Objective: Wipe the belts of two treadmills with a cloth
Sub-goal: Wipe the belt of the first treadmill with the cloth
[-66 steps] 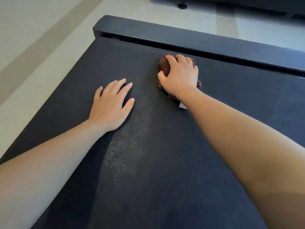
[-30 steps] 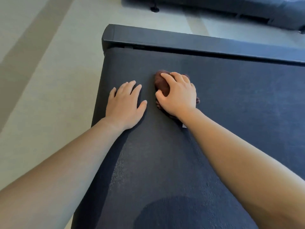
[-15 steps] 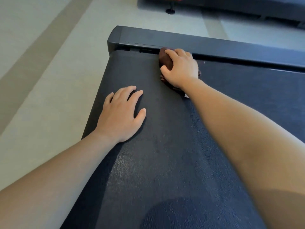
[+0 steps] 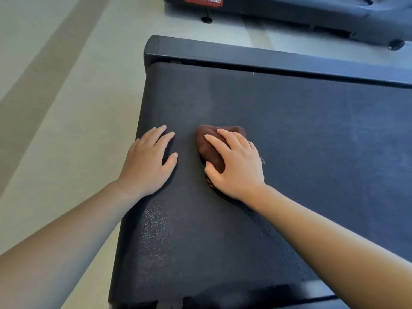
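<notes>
While the right hand (image 4: pixel 236 166) curls its fingers and thumb round a bunched brown cloth (image 4: pixel 208 150) and presses it onto the treadmill belt (image 4: pixel 301 141), the left hand (image 4: pixel 148 162) lies flat just beside it, fingers straight, holding nothing, bracing near the belt's left end. The cloth is a rounded lump, mostly hidden under the palm. Its longer axis seems to run with the fingers, from the wrist toward the far side rail (image 4: pixel 256 58), with the fuller end peeking out past the fingertips. The belt itself stretches across the view, its end at the left and its length running off to the right between the far rail and a nearer one at the bottom. The step in hand looks like wiping this end of the belt. The next stroke calls for steady downward pressure across the belt's width, then working rightward. A second treadmill (image 4: pixel 323 16) stands beyond on the pale floor (image 4: pixel 66 108); whether it is wiped cannot be told
</notes>
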